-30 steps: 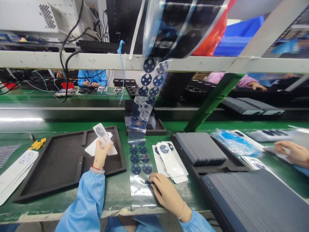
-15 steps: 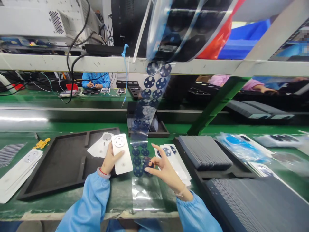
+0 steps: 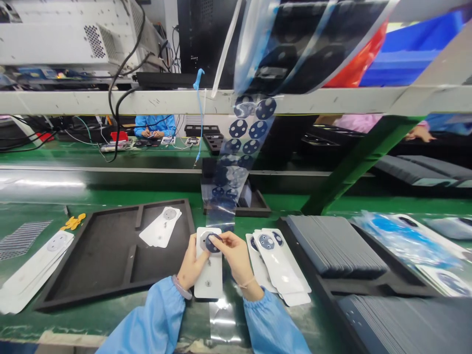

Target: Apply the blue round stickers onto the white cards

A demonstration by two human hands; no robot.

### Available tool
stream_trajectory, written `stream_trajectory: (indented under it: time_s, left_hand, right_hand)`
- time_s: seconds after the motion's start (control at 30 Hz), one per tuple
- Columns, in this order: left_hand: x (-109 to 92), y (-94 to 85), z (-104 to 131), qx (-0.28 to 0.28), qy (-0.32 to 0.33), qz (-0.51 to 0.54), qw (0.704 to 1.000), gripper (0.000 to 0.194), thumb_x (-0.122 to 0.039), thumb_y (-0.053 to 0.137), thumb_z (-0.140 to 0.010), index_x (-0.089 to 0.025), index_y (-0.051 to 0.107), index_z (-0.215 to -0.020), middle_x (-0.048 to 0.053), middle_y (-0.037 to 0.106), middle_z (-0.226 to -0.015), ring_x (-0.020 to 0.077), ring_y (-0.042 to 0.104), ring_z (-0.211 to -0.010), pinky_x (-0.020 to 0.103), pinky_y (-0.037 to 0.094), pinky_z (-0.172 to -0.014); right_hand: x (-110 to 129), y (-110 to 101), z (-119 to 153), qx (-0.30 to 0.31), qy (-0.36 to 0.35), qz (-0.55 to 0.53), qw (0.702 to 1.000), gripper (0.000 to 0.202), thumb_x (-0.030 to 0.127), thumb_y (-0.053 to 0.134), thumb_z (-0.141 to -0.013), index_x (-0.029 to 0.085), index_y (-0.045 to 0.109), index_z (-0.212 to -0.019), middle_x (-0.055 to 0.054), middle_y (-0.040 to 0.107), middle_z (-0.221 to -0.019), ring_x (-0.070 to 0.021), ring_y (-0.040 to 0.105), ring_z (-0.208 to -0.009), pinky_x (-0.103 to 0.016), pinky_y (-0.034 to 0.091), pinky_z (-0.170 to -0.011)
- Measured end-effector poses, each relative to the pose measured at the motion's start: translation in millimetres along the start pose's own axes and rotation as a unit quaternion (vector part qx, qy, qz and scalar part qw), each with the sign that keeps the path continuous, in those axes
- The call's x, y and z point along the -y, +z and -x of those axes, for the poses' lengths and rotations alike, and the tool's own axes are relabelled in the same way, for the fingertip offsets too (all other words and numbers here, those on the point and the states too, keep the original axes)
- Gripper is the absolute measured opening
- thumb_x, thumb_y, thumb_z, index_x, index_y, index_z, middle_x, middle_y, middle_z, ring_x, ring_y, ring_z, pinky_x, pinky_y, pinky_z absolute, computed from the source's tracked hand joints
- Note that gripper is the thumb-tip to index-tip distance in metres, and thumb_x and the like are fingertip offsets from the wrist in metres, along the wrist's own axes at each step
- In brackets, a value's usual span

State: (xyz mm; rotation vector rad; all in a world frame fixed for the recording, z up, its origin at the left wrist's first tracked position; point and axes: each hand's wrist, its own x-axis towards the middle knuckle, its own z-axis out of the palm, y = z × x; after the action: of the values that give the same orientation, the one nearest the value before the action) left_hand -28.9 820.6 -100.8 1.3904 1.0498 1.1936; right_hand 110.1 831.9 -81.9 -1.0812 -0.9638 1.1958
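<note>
A white phone-shaped panel (image 3: 208,280) stands nearly upright in front of me, and my left hand (image 3: 192,261) grips it by its left edge. At its upper end, my right hand (image 3: 233,250) pinches a dark round sticker (image 3: 213,243) against the panel's circular area. A clear strip with paired dark round stickers (image 3: 241,147) hangs down behind the panel. Right of my right hand lie overlapping white panels (image 3: 282,268) with dark discs. More white panels (image 3: 162,227) rest in the black tray (image 3: 99,255) on the left.
At right, a black tray holds stacks of grey sheets (image 3: 335,243). White strips (image 3: 33,270) and yellow pieces (image 3: 73,221) lie at far left. A white rail (image 3: 155,102) crosses above, with a large roll (image 3: 291,49). Behind it, a person's hands (image 3: 152,133) show.
My right hand has brought a dark sticker from the strip onto the panel. My left hand has moved the panel right, in front of the strip, and turned it straighter. The view has shifted slightly.
</note>
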Motion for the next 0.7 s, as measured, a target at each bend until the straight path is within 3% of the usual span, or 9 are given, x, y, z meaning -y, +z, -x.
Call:
stream_trajectory:
  time_s: [0.23,0.7]
  left_hand:
    - [0.0,0.4,5.2,0.038,0.026,-0.002,0.999,0.039,-0.029,0.057,-0.086,-0.021,0.044,-0.121,0.007,0.059,-0.116,0.0228,0.060,-0.106,0.036,0.048,-0.092]
    - [0.0,1.2,7.1,0.058,0.025,-0.008,0.998,0.043,-0.025,0.055,-0.084,-0.020,0.041,-0.124,0.009,0.057,-0.122,0.0238,0.056,-0.113,0.038,0.045,-0.098]
  right_hand:
    - [-9.8,0.7,9.3,-0.061,-0.084,0.122,0.987,0.033,0.048,0.077,-0.069,0.017,0.066,-0.066,0.002,0.053,-0.058,-0.0110,0.040,-0.056,-0.025,0.034,-0.053]
    - [-14.7,3.6,12.3,-0.091,-0.087,0.124,0.984,0.036,0.052,0.076,-0.068,0.018,0.066,-0.065,0.002,0.054,-0.059,-0.0112,0.038,-0.055,-0.026,0.033,-0.053]
